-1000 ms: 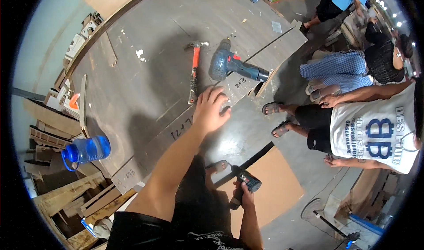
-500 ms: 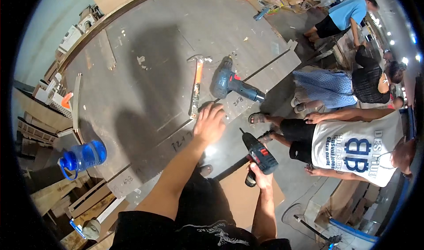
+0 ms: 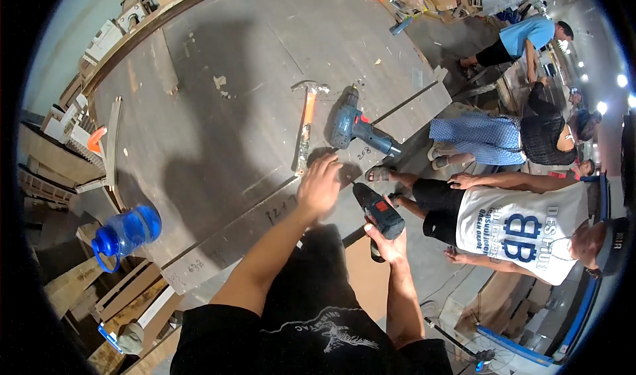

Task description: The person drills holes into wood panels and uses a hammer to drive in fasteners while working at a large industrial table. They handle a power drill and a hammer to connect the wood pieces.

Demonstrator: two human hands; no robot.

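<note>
My left hand [image 3: 320,186] rests on the near edge of the grey tabletop [image 3: 245,136], its fingers stretched out and nothing visible in them. Just beyond its fingertips lies a claw hammer [image 3: 307,123] with a worn orange handle. Beside the hammer, a blue cordless drill [image 3: 354,124] lies on its side, its grip pointing right. My right hand [image 3: 389,246] is wrapped round the grip of a black cordless drill [image 3: 377,209] with red marks. That drill is held up past the table's edge, its bit tilted towards the tabletop near my left hand.
A blue water bottle [image 3: 129,232] lies at the table's left corner, near a wood strip [image 3: 112,143] and an orange clamp [image 3: 97,140]. One person in a white shirt [image 3: 513,229] stands close on the right, others farther back. Wooden boards [image 3: 132,285] are stacked at lower left.
My right hand has brought the black drill up and left, nearer the table edge and my left hand. The left hand stays at the edge; the view has shifted slightly.
</note>
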